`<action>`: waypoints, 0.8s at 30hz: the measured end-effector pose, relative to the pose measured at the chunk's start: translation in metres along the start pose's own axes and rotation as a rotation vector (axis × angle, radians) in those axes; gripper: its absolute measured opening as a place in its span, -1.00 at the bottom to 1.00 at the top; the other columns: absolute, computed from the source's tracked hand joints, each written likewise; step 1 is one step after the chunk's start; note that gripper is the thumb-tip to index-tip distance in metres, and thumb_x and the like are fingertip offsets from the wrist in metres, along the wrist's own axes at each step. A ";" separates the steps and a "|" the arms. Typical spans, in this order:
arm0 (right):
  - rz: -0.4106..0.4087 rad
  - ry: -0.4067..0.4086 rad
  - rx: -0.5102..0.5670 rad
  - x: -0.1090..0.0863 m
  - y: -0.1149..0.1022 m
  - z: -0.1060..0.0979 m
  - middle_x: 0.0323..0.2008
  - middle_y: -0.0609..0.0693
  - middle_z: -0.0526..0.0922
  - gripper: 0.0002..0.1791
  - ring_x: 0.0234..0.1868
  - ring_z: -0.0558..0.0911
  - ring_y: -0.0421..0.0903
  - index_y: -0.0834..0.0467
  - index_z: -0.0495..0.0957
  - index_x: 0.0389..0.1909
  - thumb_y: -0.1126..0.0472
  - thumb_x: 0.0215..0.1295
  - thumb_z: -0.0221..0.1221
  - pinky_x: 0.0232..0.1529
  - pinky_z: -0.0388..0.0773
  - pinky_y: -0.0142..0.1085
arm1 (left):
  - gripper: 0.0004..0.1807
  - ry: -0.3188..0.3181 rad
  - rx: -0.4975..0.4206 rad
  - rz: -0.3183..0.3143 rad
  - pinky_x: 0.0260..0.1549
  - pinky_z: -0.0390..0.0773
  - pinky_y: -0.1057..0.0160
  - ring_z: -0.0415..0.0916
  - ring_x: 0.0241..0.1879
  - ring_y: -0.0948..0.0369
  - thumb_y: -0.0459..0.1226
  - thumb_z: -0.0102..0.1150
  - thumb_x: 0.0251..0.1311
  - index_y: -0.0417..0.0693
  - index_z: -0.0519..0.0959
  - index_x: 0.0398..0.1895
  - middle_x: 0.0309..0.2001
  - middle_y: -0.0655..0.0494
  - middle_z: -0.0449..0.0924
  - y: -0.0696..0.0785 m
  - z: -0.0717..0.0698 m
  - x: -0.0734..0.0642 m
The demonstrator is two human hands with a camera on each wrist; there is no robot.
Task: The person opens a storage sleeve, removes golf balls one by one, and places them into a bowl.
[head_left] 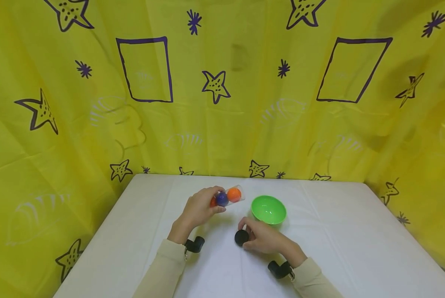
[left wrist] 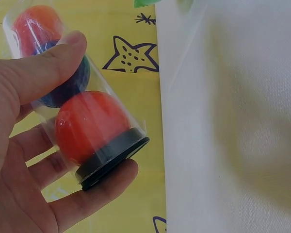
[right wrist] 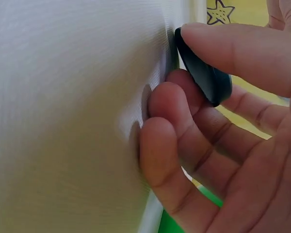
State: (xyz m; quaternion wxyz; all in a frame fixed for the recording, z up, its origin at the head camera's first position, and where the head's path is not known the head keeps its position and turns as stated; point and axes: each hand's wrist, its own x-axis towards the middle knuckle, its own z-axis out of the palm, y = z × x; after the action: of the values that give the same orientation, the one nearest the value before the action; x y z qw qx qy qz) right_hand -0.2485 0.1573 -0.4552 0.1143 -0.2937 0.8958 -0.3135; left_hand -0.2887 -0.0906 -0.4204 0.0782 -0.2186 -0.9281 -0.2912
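My left hand point(head_left: 200, 205) grips a clear plastic tube point(head_left: 241, 191) above the table, tilted, with its thumb across the side. Inside sit an orange ball point(head_left: 234, 194), a dark blue ball point(head_left: 222, 199) and a red ball point(left wrist: 92, 121) in a row. A black cap point(left wrist: 114, 158) closes the end beside the red ball, a finger lying under it in the left wrist view. My right hand point(head_left: 265, 239) pinches a separate round black cap point(head_left: 241, 238) between thumb and fingers, low over the table, with fingertips at the white cloth.
A green bowl point(head_left: 268, 209) stands just behind my right hand. White cloth covers the table point(head_left: 330, 244). Yellow curtains point(head_left: 244, 136) with drawn stars hang along the back and both sides. Black wrist cameras point(head_left: 279, 270) are strapped at both sleeves.
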 end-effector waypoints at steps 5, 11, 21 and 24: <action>0.026 -0.008 -0.013 0.000 0.000 0.001 -0.41 -0.11 0.50 -0.56 -0.39 0.46 -0.21 0.10 0.46 0.04 0.22 0.20 0.42 -0.31 0.41 -0.37 | -0.45 -0.001 0.003 0.005 0.04 0.62 -0.01 0.61 -0.03 0.10 -0.11 0.47 0.17 0.10 0.54 0.23 0.06 0.05 0.69 -0.001 0.001 0.001; 0.048 -0.012 0.001 0.000 0.000 0.002 -0.43 -0.11 0.51 -0.57 -0.41 0.47 -0.22 0.13 0.47 0.07 0.21 0.23 0.39 -0.35 0.41 -0.37 | -0.46 -0.005 0.006 0.004 0.03 0.62 -0.01 0.61 -0.03 0.09 -0.11 0.47 0.17 0.10 0.54 0.22 0.05 0.05 0.69 -0.001 0.002 0.000; 0.060 -0.009 -0.013 -0.001 0.001 0.004 -0.50 -0.13 0.50 -0.58 -0.48 0.45 -0.25 0.13 0.46 0.06 0.19 0.24 0.38 -0.41 0.39 -0.38 | -0.45 -0.001 0.011 0.013 0.06 0.62 -0.02 0.61 -0.02 0.09 -0.13 0.49 0.15 0.09 0.55 0.22 0.06 0.05 0.69 -0.001 0.003 0.001; 0.066 -0.012 -0.022 -0.001 0.001 0.004 -0.51 -0.13 0.51 -0.58 -0.50 0.46 -0.25 0.11 0.46 0.04 0.18 0.23 0.39 -0.42 0.39 -0.38 | -0.45 0.000 0.005 0.016 0.06 0.61 -0.02 0.60 -0.02 0.08 -0.14 0.49 0.15 0.09 0.56 0.21 0.06 0.05 0.69 0.000 0.002 0.001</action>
State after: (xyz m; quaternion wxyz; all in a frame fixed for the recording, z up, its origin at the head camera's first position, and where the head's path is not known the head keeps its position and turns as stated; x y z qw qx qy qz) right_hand -0.2463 0.1569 -0.4595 0.1266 -0.2669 0.9078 -0.2978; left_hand -0.2894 -0.0895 -0.4222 0.0811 -0.2257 -0.9271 -0.2882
